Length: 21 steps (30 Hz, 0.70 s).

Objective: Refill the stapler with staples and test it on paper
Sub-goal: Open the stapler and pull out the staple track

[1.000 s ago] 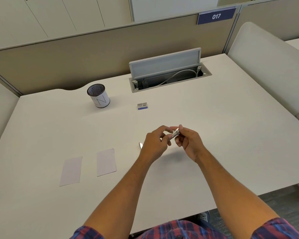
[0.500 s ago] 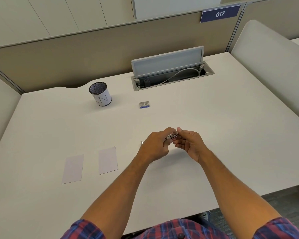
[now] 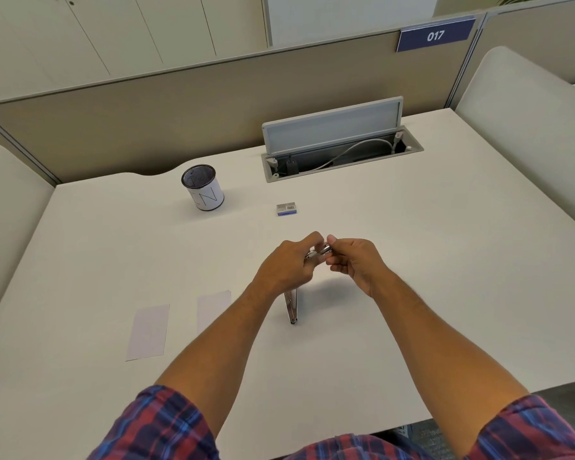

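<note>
White desk (image 3: 412, 260) carries a pen cup (image 3: 204, 189), two paper slips (image 3: 148, 332) front-left and a staple box (image 3: 286, 209) at centre. Left hand (image 3: 284, 267) and right hand (image 3: 354, 260) both pinch the metal stapler (image 3: 319, 252) above mid-desk (one arm hangs open, downward).

Bare desk (image 3: 412, 260) right of hands
</note>
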Each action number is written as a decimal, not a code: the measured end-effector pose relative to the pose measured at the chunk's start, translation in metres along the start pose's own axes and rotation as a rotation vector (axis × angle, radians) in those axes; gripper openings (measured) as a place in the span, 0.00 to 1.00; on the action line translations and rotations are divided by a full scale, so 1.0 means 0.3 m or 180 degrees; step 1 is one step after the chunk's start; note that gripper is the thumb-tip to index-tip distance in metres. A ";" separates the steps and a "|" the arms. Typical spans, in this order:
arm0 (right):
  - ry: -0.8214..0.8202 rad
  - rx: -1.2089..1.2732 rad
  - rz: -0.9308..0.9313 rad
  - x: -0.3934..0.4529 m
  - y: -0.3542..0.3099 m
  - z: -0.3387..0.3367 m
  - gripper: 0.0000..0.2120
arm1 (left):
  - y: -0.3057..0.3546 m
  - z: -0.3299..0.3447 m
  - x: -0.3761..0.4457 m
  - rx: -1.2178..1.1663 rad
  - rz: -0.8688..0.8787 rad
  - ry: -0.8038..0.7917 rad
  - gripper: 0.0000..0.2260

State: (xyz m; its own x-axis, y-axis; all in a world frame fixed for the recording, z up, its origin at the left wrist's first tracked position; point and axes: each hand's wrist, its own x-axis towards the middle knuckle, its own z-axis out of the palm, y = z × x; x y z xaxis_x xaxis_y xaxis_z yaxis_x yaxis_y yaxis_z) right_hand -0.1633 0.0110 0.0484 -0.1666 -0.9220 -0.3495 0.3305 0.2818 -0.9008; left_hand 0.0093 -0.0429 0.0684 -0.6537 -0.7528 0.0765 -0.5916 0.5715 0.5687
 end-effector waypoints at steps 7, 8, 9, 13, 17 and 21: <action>-0.0013 -0.0242 -0.0014 0.085 -0.035 0.070 0.14 | -0.049 -0.017 0.027 -0.0651 -0.0615 0.0404 0.09; -0.0004 -0.0281 -0.0022 0.094 -0.036 0.075 0.15 | -0.050 -0.016 0.025 -0.0774 -0.0731 0.0430 0.09; 0.0015 -0.0326 -0.0035 0.104 -0.037 0.077 0.15 | -0.054 -0.014 0.025 -0.0923 -0.0844 0.0459 0.08; 0.0154 -0.0394 -0.0122 0.148 -0.041 0.064 0.15 | -0.093 -0.027 0.026 -0.1683 -0.1304 0.0452 0.02; -0.0194 -0.0917 -0.0263 0.178 -0.061 0.038 0.13 | -0.164 -0.039 0.031 -0.2188 -0.1707 -0.0045 0.09; -0.0495 -0.1754 -0.0499 0.210 -0.073 0.037 0.08 | -0.230 -0.028 0.040 -0.2218 -0.1701 -0.0080 0.11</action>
State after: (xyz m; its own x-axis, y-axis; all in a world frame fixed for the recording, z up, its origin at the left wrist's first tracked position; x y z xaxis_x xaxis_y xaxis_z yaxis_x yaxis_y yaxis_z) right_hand -0.1707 -0.0563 0.0489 -0.0227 -0.9802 -0.1969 -0.2251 0.1969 -0.9542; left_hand 0.0463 -0.0942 0.0371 -0.3866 -0.8506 -0.3563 -0.4042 -0.1910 0.8945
